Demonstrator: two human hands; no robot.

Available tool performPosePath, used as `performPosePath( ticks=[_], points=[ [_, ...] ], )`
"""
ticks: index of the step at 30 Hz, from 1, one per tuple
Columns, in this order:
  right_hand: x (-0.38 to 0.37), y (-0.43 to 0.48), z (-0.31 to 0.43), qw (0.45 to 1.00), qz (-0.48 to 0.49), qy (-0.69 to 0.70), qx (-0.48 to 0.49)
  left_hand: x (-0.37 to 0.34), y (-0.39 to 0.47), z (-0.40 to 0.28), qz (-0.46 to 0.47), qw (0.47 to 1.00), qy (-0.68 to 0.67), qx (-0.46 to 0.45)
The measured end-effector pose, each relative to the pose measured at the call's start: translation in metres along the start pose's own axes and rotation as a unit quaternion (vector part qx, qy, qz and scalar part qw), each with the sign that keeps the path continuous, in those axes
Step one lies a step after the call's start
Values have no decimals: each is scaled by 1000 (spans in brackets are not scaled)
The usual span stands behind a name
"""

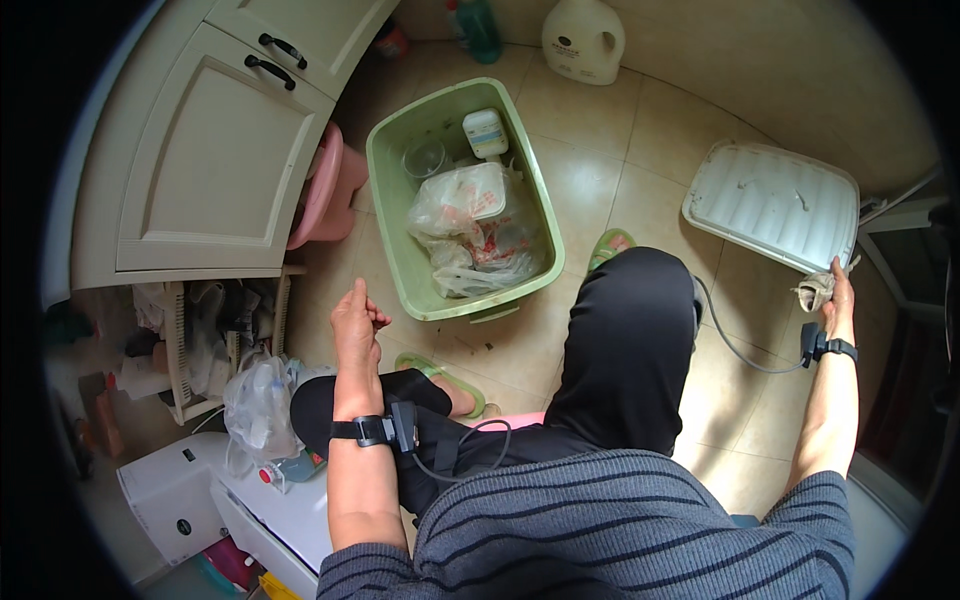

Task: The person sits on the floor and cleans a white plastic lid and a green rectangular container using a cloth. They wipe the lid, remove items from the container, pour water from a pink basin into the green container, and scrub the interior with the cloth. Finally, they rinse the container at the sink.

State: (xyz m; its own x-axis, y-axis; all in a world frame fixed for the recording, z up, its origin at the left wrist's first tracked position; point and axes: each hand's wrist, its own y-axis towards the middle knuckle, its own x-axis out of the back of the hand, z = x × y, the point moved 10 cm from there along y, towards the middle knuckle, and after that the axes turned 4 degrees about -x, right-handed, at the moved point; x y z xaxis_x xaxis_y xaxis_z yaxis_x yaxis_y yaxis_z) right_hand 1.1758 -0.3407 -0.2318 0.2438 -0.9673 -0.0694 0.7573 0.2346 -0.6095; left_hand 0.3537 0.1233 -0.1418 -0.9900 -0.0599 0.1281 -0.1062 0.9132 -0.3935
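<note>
My left hand [358, 321] hovers above the tiled floor with its fingers loosely curled and nothing visible in it. Ahead of it stands a green plastic bin [397, 247] without a lid on top. The bin holds clear plastic bags [487, 277], a white lidded container [489, 187], a small white bottle [486, 133] and a clear round tub [424, 159]. At the far right, my right hand [838, 304] grips a crumpled beige cloth [814, 291]. Its fingertips are beside the near corner of a ribbed white plastic lid [772, 202]; whether they touch it is unclear.
A pink plastic stool [330, 195] stands against the cabinet [225, 157]. A white jug [583, 41] and a green bottle [478, 30] stand by the wall. At lower left are a stuffed plastic bag [259, 401] and a white box [165, 499]. Cables run from both wrist straps.
</note>
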Motion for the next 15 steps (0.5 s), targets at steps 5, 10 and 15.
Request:
performPosePath(
  ticks=[5,10,15],
  points=[
    [28,-6,-52,996,-70,25,-49,-2,-6,-17,11,1000,25,-9],
    [50,2,-75,991,-114,-9,-63,13,-5,-66,-20,999,6,-47],
    [46,7,-91,991,-123,3,-58,37,-14,-113,-47,994,9,-100]
  ],
)
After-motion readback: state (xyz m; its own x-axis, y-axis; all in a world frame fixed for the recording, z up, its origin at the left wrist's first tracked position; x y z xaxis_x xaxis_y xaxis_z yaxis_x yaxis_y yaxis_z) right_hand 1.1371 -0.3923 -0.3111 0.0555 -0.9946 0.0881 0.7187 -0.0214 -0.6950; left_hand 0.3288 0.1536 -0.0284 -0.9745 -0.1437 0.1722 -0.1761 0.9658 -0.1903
